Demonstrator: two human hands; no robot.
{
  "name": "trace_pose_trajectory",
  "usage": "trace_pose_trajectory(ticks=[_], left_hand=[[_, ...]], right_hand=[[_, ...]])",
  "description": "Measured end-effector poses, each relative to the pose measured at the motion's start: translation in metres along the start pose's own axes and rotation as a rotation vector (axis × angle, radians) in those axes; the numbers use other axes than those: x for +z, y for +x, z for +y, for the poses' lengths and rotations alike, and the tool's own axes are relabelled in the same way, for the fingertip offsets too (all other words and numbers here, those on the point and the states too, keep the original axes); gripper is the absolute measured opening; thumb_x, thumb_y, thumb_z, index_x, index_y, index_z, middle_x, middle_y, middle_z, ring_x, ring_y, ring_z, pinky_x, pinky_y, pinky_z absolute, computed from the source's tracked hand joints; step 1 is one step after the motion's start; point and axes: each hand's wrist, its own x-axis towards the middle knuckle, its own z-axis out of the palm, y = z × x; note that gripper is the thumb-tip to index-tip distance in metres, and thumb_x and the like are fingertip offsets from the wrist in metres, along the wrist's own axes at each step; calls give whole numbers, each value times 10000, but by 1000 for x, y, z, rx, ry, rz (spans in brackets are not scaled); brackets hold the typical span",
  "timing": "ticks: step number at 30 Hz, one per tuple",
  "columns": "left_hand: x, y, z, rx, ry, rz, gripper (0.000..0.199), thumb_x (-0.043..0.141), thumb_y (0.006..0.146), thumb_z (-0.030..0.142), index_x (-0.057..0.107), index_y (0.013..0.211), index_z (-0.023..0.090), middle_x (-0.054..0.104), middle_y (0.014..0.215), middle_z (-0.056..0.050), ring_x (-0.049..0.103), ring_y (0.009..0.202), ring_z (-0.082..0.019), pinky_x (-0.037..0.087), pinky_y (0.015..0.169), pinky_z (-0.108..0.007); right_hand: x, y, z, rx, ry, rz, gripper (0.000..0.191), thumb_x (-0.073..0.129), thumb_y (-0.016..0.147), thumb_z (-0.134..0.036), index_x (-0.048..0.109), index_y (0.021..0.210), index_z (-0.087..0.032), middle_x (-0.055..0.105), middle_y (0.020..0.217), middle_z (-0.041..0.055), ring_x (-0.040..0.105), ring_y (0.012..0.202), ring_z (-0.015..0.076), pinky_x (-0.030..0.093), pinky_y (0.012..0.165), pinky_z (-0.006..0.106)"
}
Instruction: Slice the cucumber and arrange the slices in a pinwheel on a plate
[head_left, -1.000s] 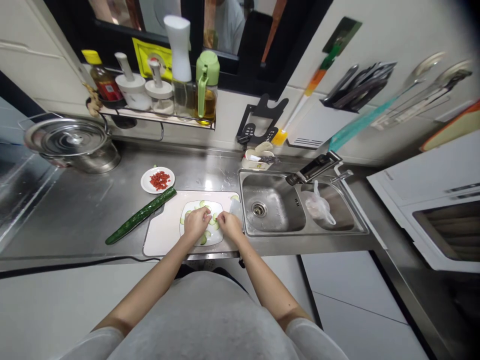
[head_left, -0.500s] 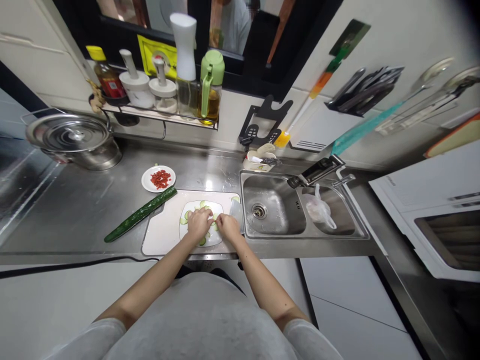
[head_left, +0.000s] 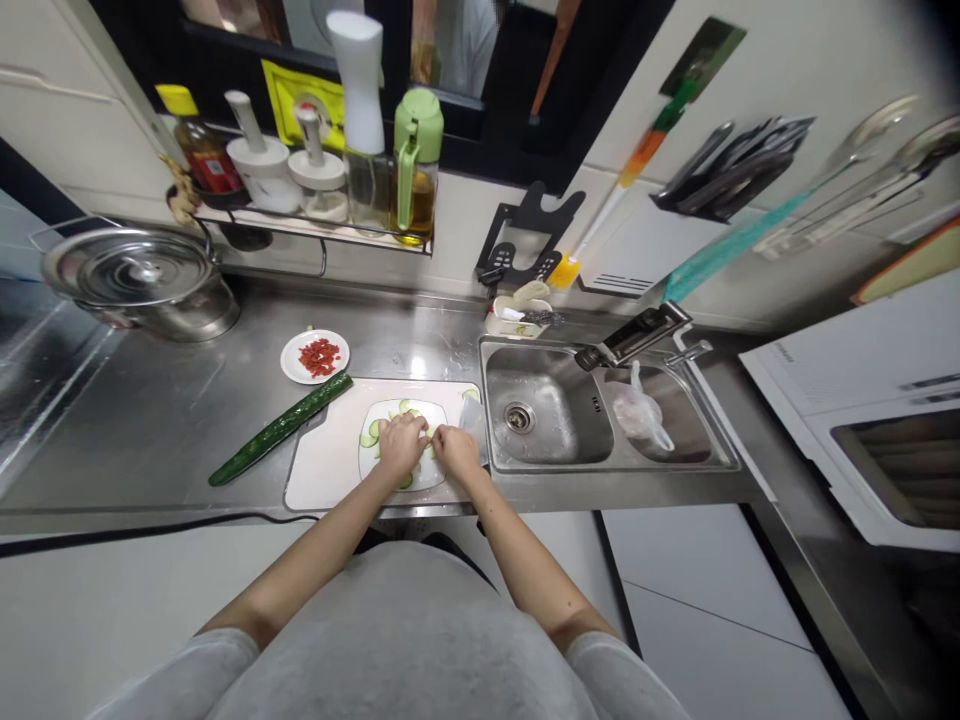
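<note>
Both hands are over a white plate (head_left: 420,480) with green cucumber slices (head_left: 369,437) around it. The plate stands on a pale cutting board (head_left: 322,462). My left hand (head_left: 402,443) is over the plate's middle, its fingers bent; what they touch is hidden. My right hand (head_left: 456,452) is closed at the plate's right edge, its fingertips pinched on a small cucumber slice. A knife blade (head_left: 472,414) lies on the board just right of my right hand. To the board's left lies a long cucumber (head_left: 281,430).
Behind the cucumber is a small plate (head_left: 289,366) of red pieces. A lidded steel pot (head_left: 187,310) stands at the back left. A double sink (head_left: 551,410) with a tap (head_left: 634,338) adjoins the board's right side. Bottles stand on a wall rack (head_left: 300,222).
The view has shifted slightly. My left hand has moved a little to the right, with its fingers drawn in; my right hand has barely moved.
</note>
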Motion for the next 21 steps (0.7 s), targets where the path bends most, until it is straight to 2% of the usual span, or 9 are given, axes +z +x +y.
trace_pose_trajectory(ticks=[21], left_hand=[[-4,-1,-7,-30,7,-7,148,583,843,314,651,958,251,682,1016,-45,558,1008,-258,293,868,-399]], right_hand=[[-8,-6,6,29,63,27,214,486,928,-319,634,1050,-222,703,964,56,618,901,175,328,678,246]])
